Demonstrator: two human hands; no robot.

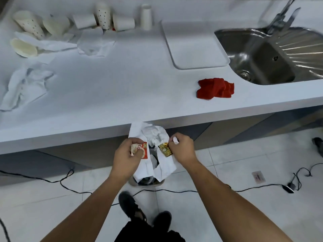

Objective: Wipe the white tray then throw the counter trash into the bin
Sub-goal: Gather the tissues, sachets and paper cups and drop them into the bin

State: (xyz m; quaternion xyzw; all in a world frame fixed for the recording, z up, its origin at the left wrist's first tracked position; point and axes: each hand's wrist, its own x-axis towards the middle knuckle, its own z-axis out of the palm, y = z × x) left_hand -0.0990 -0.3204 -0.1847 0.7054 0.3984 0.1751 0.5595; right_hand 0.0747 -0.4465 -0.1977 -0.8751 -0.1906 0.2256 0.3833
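Both hands hover below the counter edge, over a small bin [146, 183] on the floor. My left hand [130, 155] grips a red and white wrapper [144, 151] together with white paper [148, 135]. My right hand [181, 148] pinches a gold wrapper [165, 149] and more white paper. The paper hangs down over the bin's mouth and hides most of it. The white tray [194, 44] lies flat on the counter beside the sink. A crumpled red cloth [215, 88] sits in front of the tray.
Several paper cups [104, 16] and crumpled napkins [26, 86] litter the counter's left and back. A steel sink [272, 56] with a tap is at the right. Black cables [68, 175] run across the tiled floor. My shoes [131, 206] stand close to the bin.
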